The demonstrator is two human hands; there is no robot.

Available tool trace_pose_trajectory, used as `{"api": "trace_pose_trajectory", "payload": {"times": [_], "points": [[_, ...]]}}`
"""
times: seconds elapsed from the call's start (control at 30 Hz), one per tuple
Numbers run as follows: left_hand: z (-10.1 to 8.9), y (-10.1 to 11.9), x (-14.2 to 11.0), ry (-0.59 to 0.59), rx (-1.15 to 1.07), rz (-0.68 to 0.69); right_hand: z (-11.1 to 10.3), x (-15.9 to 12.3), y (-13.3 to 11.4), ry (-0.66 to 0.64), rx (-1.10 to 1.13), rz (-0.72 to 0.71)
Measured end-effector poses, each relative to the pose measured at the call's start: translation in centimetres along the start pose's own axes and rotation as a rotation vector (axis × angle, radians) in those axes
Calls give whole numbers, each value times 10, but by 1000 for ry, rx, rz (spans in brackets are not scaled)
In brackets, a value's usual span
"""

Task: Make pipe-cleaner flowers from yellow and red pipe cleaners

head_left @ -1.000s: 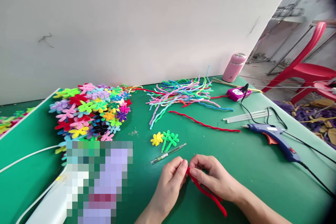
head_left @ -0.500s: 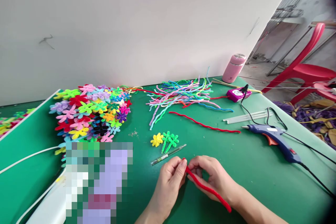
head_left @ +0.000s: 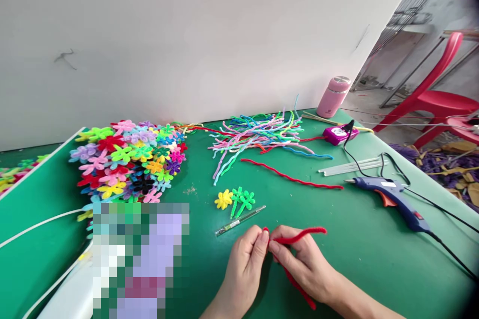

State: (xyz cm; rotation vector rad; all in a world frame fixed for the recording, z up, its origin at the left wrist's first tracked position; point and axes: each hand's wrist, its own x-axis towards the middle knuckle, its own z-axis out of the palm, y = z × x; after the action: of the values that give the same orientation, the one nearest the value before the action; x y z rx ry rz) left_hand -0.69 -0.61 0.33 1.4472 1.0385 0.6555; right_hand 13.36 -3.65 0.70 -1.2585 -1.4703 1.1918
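Observation:
My left hand (head_left: 245,264) and my right hand (head_left: 301,261) meet near the front of the green table (head_left: 355,239), both pinching a red pipe cleaner (head_left: 299,235). One end of it sticks out to the right above my right fingers; the other end trails down under my right wrist. Just beyond my hands lie a clear pen (head_left: 239,220), a small yellow pipe-cleaner flower (head_left: 223,199) and two green flowers (head_left: 242,198).
A heap of coloured pipe-cleaner flowers (head_left: 127,159) lies at the left, loose pipe cleaners (head_left: 258,134) at the back, a single red pipe cleaner (head_left: 292,175) mid-table. A blue glue gun (head_left: 389,194), glue sticks (head_left: 352,165), a pink bottle (head_left: 334,95) and a red chair (head_left: 437,99) are at the right.
My right hand has bent the red pipe cleaner: its free end, which trailed down to the lower right, now points to the right above my right fingers. Both hands stayed in place.

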Motion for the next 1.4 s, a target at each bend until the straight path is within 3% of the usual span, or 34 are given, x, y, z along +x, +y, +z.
{"api": "trace_pose_trajectory", "payload": {"times": [0.1, 0.2, 0.53, 0.67, 0.8, 0.97, 1.07, 1.17, 1.27, 1.4], "points": [[0, 2, -3, 47, 18, 30, 6, 1, 1, -11, 294, 160], [-1, 6, -4, 103, -43, -6, 7, 1, 3, 9, 341, 179], [-3, 10, -2, 22, -256, -18, -6, -1, 3, 51, -55, -58], [-5, 13, -1, -53, -224, -27, -5, -1, 1, 35, -103, -115], [-5, 14, 0, -46, -153, -23, -5, 1, -3, 3, -108, -110], [-3, 5, 3, 16, -400, -122, -7, 4, -6, -78, -117, -103], [-2, 4, 6, 92, -630, -167, -7, 4, 0, -4, -255, -147], [-2, 7, 9, 162, -809, -220, -6, 2, 8, 107, -378, -290], [-2, 10, 10, 207, -877, -246, -6, 1, 11, 164, -530, -456], [-1, 9, 8, 172, -853, -273, -7, 2, 9, 232, -749, -549]]}}
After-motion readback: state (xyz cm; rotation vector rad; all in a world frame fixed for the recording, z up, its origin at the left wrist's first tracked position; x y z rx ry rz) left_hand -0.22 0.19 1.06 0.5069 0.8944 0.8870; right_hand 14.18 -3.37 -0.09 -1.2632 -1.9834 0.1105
